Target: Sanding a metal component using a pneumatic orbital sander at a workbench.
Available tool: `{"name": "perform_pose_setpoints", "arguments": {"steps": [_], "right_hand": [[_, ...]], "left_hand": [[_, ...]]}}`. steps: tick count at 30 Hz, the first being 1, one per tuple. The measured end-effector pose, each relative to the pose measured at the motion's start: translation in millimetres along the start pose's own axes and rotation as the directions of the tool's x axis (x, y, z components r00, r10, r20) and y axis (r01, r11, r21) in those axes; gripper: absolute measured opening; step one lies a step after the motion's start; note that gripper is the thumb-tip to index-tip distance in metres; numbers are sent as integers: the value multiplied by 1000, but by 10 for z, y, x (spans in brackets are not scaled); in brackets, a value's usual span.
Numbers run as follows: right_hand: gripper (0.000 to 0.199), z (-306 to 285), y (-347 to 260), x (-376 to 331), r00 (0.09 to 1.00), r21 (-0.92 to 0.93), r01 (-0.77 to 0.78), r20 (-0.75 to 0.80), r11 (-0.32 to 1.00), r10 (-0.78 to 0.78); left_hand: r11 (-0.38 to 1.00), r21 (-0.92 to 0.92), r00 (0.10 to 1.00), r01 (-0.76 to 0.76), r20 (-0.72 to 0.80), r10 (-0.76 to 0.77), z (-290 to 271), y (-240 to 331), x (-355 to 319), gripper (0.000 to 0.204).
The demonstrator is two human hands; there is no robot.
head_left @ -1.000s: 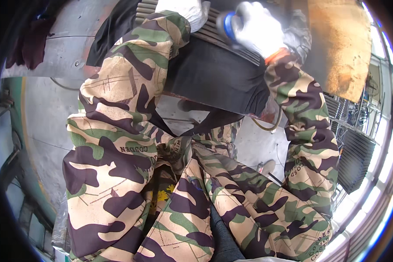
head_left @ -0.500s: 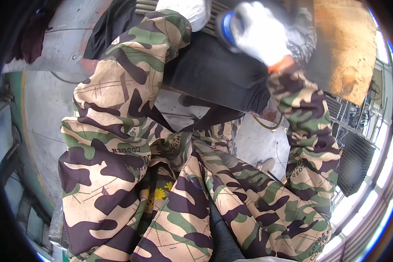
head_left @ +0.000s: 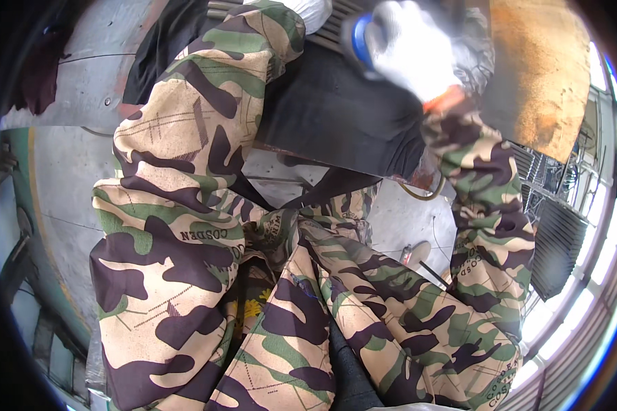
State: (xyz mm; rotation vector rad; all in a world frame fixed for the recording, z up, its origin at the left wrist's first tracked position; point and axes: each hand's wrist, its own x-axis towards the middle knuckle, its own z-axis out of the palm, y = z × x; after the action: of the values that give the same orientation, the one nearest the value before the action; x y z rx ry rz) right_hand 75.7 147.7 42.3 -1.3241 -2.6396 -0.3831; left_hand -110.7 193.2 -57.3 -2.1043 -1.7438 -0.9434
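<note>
My right hand point(head_left: 415, 51), in a white glove with an orange cuff, is closed around a round blue-and-dark thing point(head_left: 360, 40). The glove is blurred and covers most of that thing, so its kind does not show. Beneath it, black cloth point(head_left: 343, 109) lies over the work surface. At the top edge is my left hand point(head_left: 315, 15), also white-gloved; the camouflage sleeve and the picture's rim hide its fingers. Grey parallel slats point(head_left: 328, 37) run between the two hands.
A rust-stained brown board point(head_left: 541, 75) stands at the right, beside crumpled silvery material point(head_left: 477, 51). Farther right is a dark ribbed stack point(head_left: 559, 253). A thin hose point(head_left: 424, 196) loops below the work surface. Dark red cloth point(head_left: 40, 79) lies at the far left.
The view has shifted slightly. My left glove shows a little less at the top edge. My right hand remains on the blue-and-dark thing, almost in the same place.
</note>
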Motion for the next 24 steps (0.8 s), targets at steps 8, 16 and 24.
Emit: {"name": "perform_pose_setpoints", "arguments": {"steps": [8,16,24], "right_hand": [[15,55,135,65,999,0,-33,-6,999,33],[16,93,420,-120,996,-17,-87,1,996,88],[19,-9,418,-241,997,19,-73,32,997,73]], "left_hand": [[1000,-24,997,6,80,-4,-89,-8,7,40],[997,-42,998,-69,-11,69,-137,-6,25,33],[992,-25,991,-125,32,126,-123,-23,40,35]]}}
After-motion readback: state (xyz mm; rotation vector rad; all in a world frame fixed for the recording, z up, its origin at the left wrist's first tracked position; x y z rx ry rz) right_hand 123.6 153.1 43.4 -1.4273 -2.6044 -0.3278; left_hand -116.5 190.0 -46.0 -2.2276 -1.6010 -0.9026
